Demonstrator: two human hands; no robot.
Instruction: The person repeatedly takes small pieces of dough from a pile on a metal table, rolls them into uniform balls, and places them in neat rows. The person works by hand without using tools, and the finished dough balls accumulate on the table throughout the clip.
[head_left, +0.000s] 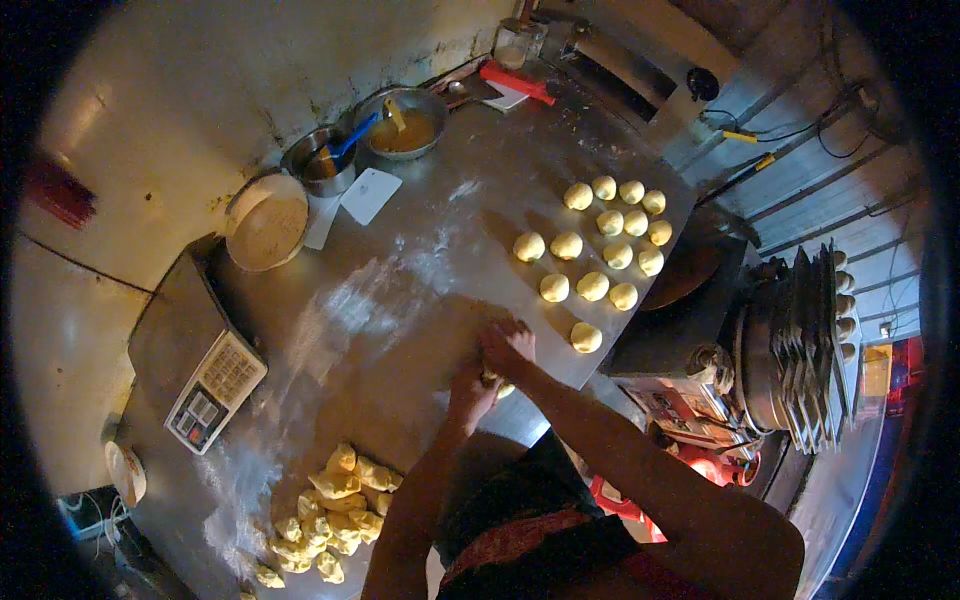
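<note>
My left hand (472, 397) and my right hand (508, 349) are close together above the near edge of the metal worktable (390, 405). Between them is a piece of pale yellow dough (505, 390), mostly hidden by the fingers and wrists. To the right of my hands, several smooth, round dough balls (592, 286) sit in loose rows on the table; a single ball (586, 337) lies nearest to my right hand. Beyond my left forearm, several rough, uneven dough lumps (337, 484) are heaped together, partly covered by the arm.
White flour (367, 300) is smeared across the tabletop. Along the wall stand a digital scale (216, 391), a bowl of powder (268, 225), a metal pot (319, 161) with a blue-handled utensil, and a bowl of brown filling (409, 127). Stacked trays (810, 345) are at right.
</note>
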